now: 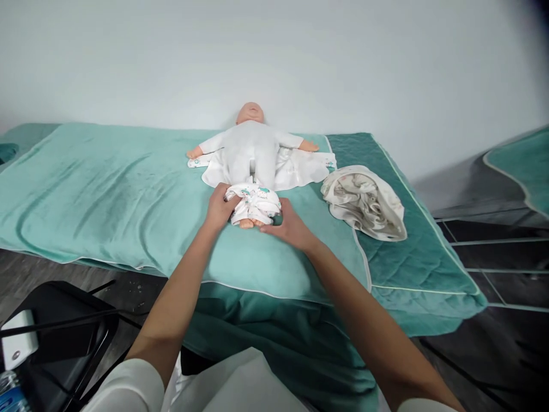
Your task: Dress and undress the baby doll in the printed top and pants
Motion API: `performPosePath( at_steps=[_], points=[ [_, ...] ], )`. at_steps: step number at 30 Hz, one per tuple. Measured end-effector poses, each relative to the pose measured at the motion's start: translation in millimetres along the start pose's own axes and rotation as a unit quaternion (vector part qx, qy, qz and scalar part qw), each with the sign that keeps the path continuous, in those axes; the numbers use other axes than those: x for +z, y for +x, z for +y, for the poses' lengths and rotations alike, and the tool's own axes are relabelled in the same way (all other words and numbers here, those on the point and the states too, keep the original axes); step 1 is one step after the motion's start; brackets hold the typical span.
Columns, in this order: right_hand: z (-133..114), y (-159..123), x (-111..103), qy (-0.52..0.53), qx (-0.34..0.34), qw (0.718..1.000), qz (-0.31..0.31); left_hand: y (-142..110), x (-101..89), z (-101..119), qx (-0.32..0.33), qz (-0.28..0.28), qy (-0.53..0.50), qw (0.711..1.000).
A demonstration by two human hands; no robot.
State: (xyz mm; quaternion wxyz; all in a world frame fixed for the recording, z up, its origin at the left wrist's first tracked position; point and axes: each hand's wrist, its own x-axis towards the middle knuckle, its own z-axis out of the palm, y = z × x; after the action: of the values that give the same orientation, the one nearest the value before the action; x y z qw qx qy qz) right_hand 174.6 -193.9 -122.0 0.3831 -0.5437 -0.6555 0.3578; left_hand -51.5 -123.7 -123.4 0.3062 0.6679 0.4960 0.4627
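Note:
A baby doll [253, 146] lies on its back on the bed, its head toward the wall and its feet toward me. Under its back and arms a white baby shirt [300, 170] with small prints is spread open. Printed white baby pants [257, 200] are bunched around the doll's lower legs, with the feet poking out at the near end. My left hand [222, 207] grips the left side of the pants, thumb on top. On the other side my right hand [290, 224] is closed on the pants' edge, its thumb close to the doll's foot.
A crumpled pale cloth [364, 203] lies to the right on the green bed [416, 269]. The wall [274, 63] rises behind the bed. At lower left stands a black chair [64, 309] with a white device [19, 340], a cable and a bottle [12, 392].

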Motion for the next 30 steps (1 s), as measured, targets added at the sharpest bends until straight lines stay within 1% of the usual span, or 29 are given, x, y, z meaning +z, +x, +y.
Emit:
performPosePath(
  at_steps=[2, 5, 8, 10, 11, 13, 15, 17, 19, 20, 21, 23, 25, 27, 30],
  points=[
    [-6, -5, 0, -0.016, -0.001, 1.000, -0.002, -4, -3.7, 4, 0.000, -0.023, 0.015, 1.000],
    [-13, -6, 2, -0.064, 0.012, 0.998, -0.005, -14, -8.7, 10, -0.023, -0.058, 0.028, 0.998],
    [-20, -7, 3, -0.107, 0.027, 0.994, 0.001, -24, -12.2, 16, -0.042, -0.063, 0.020, 0.997],
    [-26, -10, 1, -0.125, 0.049, 0.991, 0.003, -30, -15.6, 20, -0.046, -0.067, 0.006, 0.997],
    [-29, -12, -2, -0.131, 0.062, 0.989, 0.001, -32, -18.4, 24, -0.049, -0.079, -0.003, 0.996],
    [-36, -16, -11, -0.128, 0.080, 0.989, -0.013, -35, -26.6, 32, -0.067, -0.131, -0.032, 0.989],
    [-46, -20, -25, -0.083, 0.082, 0.991, -0.064, -38, -37.9, 43, -0.102, -0.195, -0.073, 0.973],
    [-60, -23, -41, -0.002, 0.078, 0.986, -0.148, -39, -50.6, 56, -0.151, -0.245, -0.122, 0.950],
    [-76, -25, -56, 0.084, 0.067, 0.970, -0.216, -40, -62.7, 68, -0.186, -0.269, -0.180, 0.928],
    [-85, -26, -61, 0.118, 0.058, 0.964, -0.233, -41, -68.1, 75, -0.191, -0.271, -0.210, 0.920],
    [-94, -27, -65, 0.143, 0.048, 0.959, -0.241, -41, -73.2, 82, -0.185, -0.268, -0.241, 0.914],
    [-114, -28, -71, 0.167, 0.023, 0.955, -0.244, -42, -83.1, 98, -0.149, -0.252, -0.293, 0.910],
    [-135, -30, -74, 0.152, 0.001, 0.959, -0.240, -42, -93.8, 117, -0.101, -0.247, -0.316, 0.910],
    [-157, -32, -78, 0.105, -0.005, 0.966, -0.235, -41, -105.5, 138, -0.065, -0.261, -0.300, 0.915],
    [-189, -36, -86, 0.045, 0.003, 0.969, -0.241, -38, -122.9, 173, -0.018, -0.293, -0.211, 0.932]
  ],
)
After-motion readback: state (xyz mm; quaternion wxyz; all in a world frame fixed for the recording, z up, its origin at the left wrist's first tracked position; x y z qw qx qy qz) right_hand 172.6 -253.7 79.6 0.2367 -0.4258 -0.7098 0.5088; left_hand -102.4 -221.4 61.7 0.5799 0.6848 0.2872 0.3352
